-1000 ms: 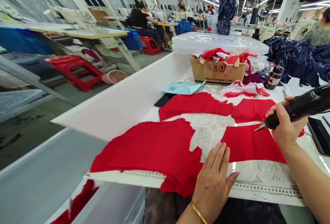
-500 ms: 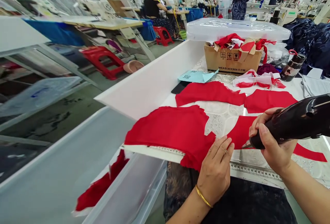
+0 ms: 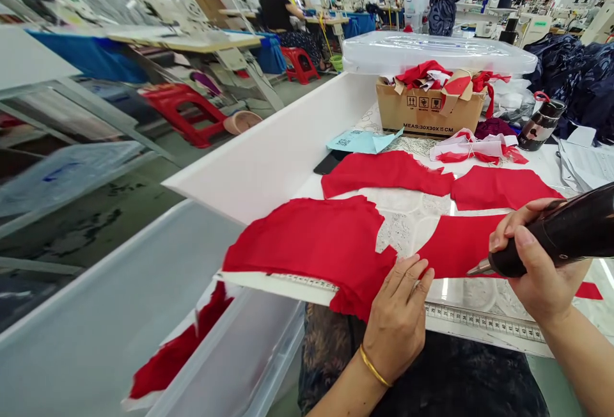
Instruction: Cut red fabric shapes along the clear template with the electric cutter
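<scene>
**A:** What was the left hand [image 3: 396,321] doing?

**B:** It lay open, fingers spread, flat on the edge of a big red cloth piece [image 3: 307,251].

**A:** And the right hand [image 3: 537,263]?

**B:** Closed firmly around a black handheld cutter [image 3: 551,238], with the metal tip [image 3: 477,269] resting on a red strip [image 3: 460,247].

**A:** Where was all that cloth?

**B:** On a white patterned sheet [image 3: 400,231] on the worktop [image 3: 316,187], with two more red pieces [image 3: 384,174] just beyond. A tape measure [image 3: 484,321] ran along the near edge.

**A:** What else was close by?

**B:** A cardboard box [image 3: 426,110] stuffed with red scraps, under a clear plastic tub [image 3: 432,52]. More red cloth [image 3: 175,353] lay in a plastic bin [image 3: 215,346] at lower left.
</scene>
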### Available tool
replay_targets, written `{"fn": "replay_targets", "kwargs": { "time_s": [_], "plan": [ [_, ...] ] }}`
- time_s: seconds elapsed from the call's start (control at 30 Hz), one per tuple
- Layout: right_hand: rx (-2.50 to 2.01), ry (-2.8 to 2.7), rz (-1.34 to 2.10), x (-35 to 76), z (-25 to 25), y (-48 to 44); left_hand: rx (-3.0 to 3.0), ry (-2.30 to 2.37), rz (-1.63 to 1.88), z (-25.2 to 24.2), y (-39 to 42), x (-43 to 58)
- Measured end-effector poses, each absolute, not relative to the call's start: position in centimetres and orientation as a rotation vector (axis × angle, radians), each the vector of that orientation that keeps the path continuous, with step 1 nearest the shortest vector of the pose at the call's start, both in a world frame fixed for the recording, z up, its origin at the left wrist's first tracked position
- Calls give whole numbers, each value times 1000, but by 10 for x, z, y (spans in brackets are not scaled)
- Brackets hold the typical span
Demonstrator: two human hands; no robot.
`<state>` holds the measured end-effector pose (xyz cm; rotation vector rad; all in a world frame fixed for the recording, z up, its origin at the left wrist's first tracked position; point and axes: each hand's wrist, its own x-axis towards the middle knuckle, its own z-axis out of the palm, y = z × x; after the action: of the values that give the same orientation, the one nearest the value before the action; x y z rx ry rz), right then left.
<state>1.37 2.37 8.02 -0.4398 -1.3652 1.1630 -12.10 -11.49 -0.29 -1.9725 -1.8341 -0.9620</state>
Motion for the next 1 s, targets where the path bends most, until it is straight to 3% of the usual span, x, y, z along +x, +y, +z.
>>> {"fn": "replay_targets", "kwargs": {
  "time_s": [0.7, 1.0],
  "plan": [
    [-538, -1338, 1032, 47, 76, 39, -2007, -1759, -999, -6, -110, -118],
    [-546, -1324, 989, 53, 77, 38, -2276, -1745, -895, 7, -83, -95]
  ]
}}
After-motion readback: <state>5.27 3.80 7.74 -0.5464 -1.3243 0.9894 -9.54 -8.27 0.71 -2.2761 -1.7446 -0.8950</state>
